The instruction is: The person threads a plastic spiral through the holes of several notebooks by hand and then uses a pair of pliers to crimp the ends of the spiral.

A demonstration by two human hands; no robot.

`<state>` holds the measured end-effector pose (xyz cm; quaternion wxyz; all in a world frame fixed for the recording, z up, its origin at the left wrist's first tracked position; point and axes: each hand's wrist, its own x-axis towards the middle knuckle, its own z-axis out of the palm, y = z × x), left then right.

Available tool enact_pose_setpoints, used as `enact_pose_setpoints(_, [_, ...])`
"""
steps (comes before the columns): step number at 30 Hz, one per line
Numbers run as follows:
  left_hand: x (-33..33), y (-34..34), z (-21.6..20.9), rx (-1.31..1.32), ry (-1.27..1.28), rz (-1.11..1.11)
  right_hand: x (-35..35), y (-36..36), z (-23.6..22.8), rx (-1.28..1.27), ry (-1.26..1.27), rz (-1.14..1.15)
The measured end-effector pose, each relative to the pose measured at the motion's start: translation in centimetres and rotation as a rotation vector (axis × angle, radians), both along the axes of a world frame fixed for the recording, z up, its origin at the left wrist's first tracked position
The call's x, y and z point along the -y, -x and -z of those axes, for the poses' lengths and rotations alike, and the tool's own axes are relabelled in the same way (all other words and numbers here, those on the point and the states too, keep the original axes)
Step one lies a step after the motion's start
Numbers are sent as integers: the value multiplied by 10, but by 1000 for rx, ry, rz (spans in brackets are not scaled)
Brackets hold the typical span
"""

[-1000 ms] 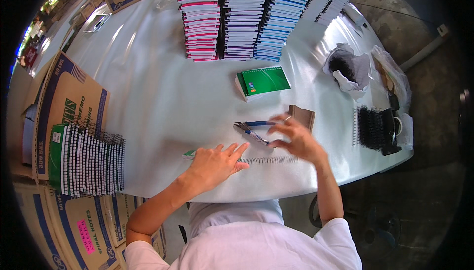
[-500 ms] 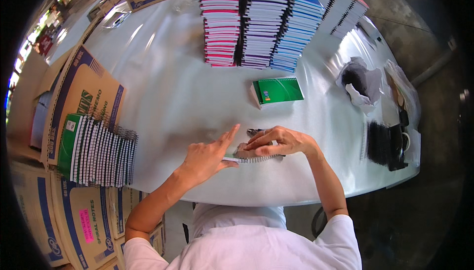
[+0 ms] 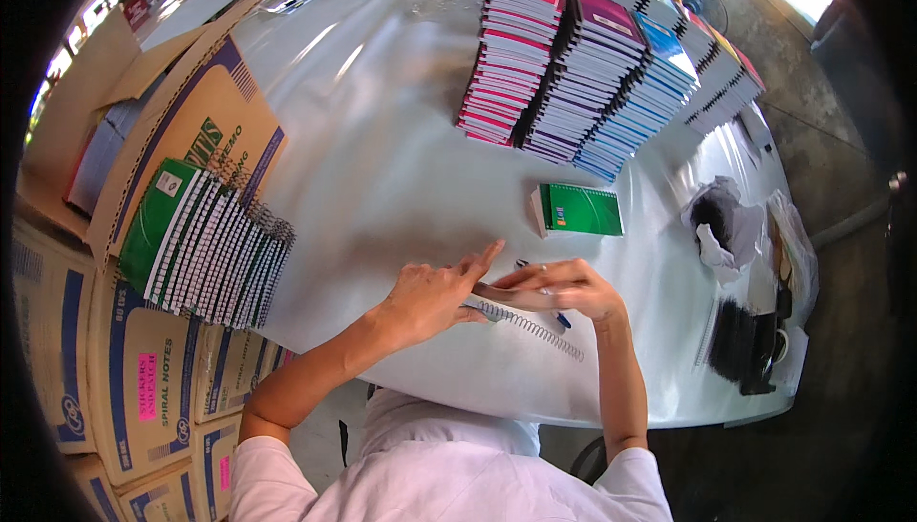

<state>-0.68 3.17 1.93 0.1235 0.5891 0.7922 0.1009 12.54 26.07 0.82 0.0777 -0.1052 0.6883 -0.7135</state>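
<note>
Pressing flat on wire-spiral notebook (image 3: 523, 316): left hand (image 3: 432, 295) fingers spread; right hand (image 3: 564, 288) pinching blue pen (image 3: 544, 295) w/ cover

Green notebook (image 3: 581, 210), tall notebook stacks (image 3: 592, 73), cardboard boxes (image 3: 124, 369), crumpled bag (image 3: 721, 226) on white table (image 3: 382, 140).

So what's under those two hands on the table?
A spiral-bound notebook lies under the left hand and right hand, its wire coil showing along the near edge. A blue pen pokes out beneath the right hand. The hands cover the notebook's cover, so its colour is hidden.
</note>
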Motion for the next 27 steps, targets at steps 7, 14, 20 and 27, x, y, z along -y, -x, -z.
enact_pose_setpoints(7, [12, 8, 5, -95, -92, -57, 6, 10, 4, -28, 277, -38])
enact_pose_setpoints(14, [27, 14, 16, 116, -159, -159, 15, 23, -11, -6, -41, -32])
enact_pose_setpoints(20, [36, 13, 35, 571, -465, -276, 17, 31, -12, 78, -246, -26])
enact_pose_setpoints(27, [39, 8, 52, 725, -646, -334, 25, 36, -3, -15, 250, -43])
